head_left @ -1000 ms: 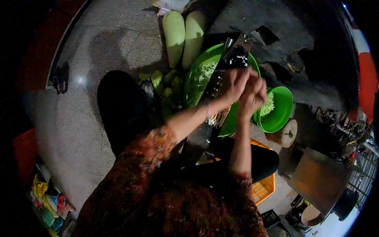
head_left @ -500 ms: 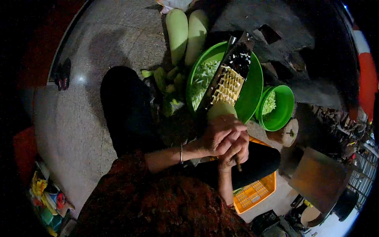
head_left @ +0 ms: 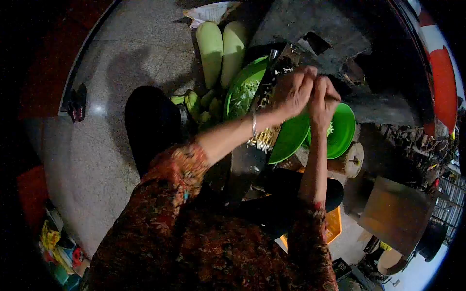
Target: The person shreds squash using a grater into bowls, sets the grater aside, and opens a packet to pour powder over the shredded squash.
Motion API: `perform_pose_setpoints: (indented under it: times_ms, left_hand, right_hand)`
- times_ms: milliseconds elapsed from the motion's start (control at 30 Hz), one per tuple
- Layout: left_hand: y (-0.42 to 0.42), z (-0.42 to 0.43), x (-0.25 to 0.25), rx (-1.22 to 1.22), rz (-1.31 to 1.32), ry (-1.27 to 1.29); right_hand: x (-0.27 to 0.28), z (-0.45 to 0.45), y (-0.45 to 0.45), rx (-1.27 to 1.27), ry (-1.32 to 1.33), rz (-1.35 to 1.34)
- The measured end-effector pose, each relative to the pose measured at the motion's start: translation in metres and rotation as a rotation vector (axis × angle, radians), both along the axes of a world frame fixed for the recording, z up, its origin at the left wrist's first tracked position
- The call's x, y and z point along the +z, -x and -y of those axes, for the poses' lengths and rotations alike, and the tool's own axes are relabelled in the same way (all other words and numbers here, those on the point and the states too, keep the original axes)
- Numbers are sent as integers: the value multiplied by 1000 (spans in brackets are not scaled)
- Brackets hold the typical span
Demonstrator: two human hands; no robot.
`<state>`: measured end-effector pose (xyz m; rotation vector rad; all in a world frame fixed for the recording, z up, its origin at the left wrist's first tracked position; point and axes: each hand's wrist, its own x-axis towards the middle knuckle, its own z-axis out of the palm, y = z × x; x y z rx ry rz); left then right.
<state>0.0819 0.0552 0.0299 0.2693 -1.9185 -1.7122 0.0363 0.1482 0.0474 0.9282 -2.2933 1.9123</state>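
Note:
My left hand (head_left: 293, 93) and my right hand (head_left: 323, 101) are close together over the far end of a long board grater (head_left: 266, 138). Both have curled fingers and look slightly blurred. Whatever they grip is hidden; the pale green gourd piece does not show. White shreds cling to the grater, which slants across a large green basin (head_left: 290, 140). Shredded gourd (head_left: 246, 97) lies in the basin's left side. A smaller green bucket (head_left: 344, 133), partly behind my right wrist, holds some pale shreds.
Two whole pale green gourds (head_left: 209, 56) lie beyond the basin, beside a crumpled bag (head_left: 211, 13). Green trimmings (head_left: 192, 103) are on the floor near my left knee. A round wood block (head_left: 354, 159), an orange crate (head_left: 334, 225) and a board (head_left: 395, 213) are to the right.
Both hands have moved away from my body, up along the grater to its far end. The gourd piece seen under them earlier is now out of sight. The near grating surface is uncovered.

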Motion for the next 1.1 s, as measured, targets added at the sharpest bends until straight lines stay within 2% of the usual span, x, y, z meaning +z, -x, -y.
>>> perform_pose_setpoints:
  times_ms: [33, 67, 100, 133, 167, 200, 233, 267, 300, 333, 400, 433, 467, 533, 600, 633, 667, 733, 800, 833, 900, 933, 1000, 1100]
  left_hand:
    - [-22, -10, 8, -6, -137, -55]
    - [-46, -19, 18, -46, -102, -118]
    - [-69, -23, 26, -14, -112, -61]
    - [-82, -29, 14, 42, -225, 3]
    - [-99, -37, 4, -55, -164, -148]
    - [-110, -47, -15, 33, -196, -90]
    - [-126, -40, -14, -63, -141, 48]
    - [-131, -51, -28, -73, -180, -96]
    - [-135, -56, -28, -79, -225, -239]
    - [-130, -54, -32, -51, -222, -144]
    - [-112, -40, -32, -48, -113, 90]
    - [-87, -38, -42, -1, -170, 54]
    - [-66, -34, -48, 68, -199, 179]
    - [-28, -20, -52, 1, -132, -125]
    - [13, -5, -64, 139, -223, -62]
    - [29, -1, -75, 434, -211, 349]
    - [39, 8, -62, 191, -99, 52]
    - [52, 33, -41, 103, 84, 140]
    - [13, 39, -19, 260, -185, 23]
    - [-21, 47, -10, 134, -201, -118]
    - [-87, 47, -18, 125, -138, -404]
    - [-108, 47, -31, 184, 33, -421]
    - [-146, 42, -53, 261, 61, -516]
    - [-181, 23, -43, 257, 67, -511]
  right_hand:
    - [10, -12, -21, -2, -42, -17]
    - [17, -22, -47, -10, -81, -34]
    - [17, -27, -71, -45, -93, -72]
    - [16, -29, -92, -76, -106, -111]
    - [11, -34, -111, -114, -205, -181]
    - [-1, -38, -127, -147, -306, -252]
    - [-20, -45, -143, -175, -304, -336]
    - [-34, -49, -154, -206, -302, -420]
    - [-32, -45, -163, -234, -299, -384]
    - [-31, -41, -165, -264, -296, -343]
    - [-36, -32, -141, -349, -198, -209]
    - [-43, -27, -121, -370, -205, -221]
    - [-49, -22, -99, -389, -211, -238]
    - [-50, 4, -56, -325, -17, -150]
    - [-59, 18, -13, -235, -71, -108]
    - [-63, 26, 11, -182, -67, -108]
    - [-63, 33, 32, -129, -65, -112]
    - [-38, 32, 56, -53, -28, 11]
    - [-11, 14, 44, -34, -27, -20]
    - [-2, 4, 27, 32, 9, -21]
    - [12, -14, -17, 179, 65, 58]
    - [17, -23, -38, 263, 84, 134]
    - [-15, -58, -51, 364, -201, 20]
    - [-1, -57, -91, 150, -304, -411]
